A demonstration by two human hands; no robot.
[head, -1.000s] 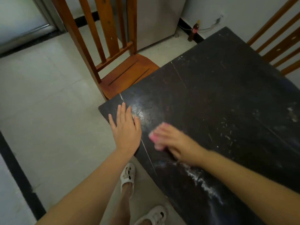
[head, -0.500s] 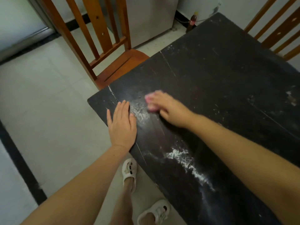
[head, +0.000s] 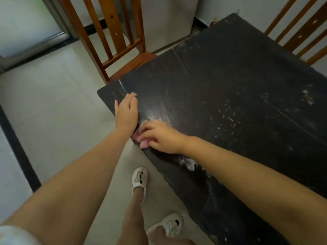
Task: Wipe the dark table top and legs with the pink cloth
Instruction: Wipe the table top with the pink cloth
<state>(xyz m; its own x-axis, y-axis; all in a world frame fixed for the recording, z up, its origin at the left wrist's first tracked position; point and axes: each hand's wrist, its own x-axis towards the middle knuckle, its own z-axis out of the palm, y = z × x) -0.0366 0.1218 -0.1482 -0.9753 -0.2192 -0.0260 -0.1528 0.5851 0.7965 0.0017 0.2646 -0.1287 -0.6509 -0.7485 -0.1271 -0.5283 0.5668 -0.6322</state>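
Observation:
The dark table top (head: 230,89) fills the right half of the view, scuffed and flecked with white dust. My right hand (head: 159,137) presses the pink cloth (head: 139,139) onto the table's near left edge; only small pink bits show under the fingers. My left hand (head: 126,112) lies flat on the table top near its left corner, fingers together, holding nothing, just above and touching the right hand. A white powdery smear (head: 190,164) lies beside my right forearm. The table legs are hidden.
A wooden chair (head: 122,48) stands tucked against the table's far left side. Another wooden chair back (head: 304,32) rises at the far right. A pale cabinet (head: 164,20) stands beyond the table. My feet in white sandals (head: 139,181) stand on the tiled floor (head: 53,103).
My right hand has drawn the pink cloth back from the table top toward the near left edge, beside my left wrist. The left hand stays planted on the corner.

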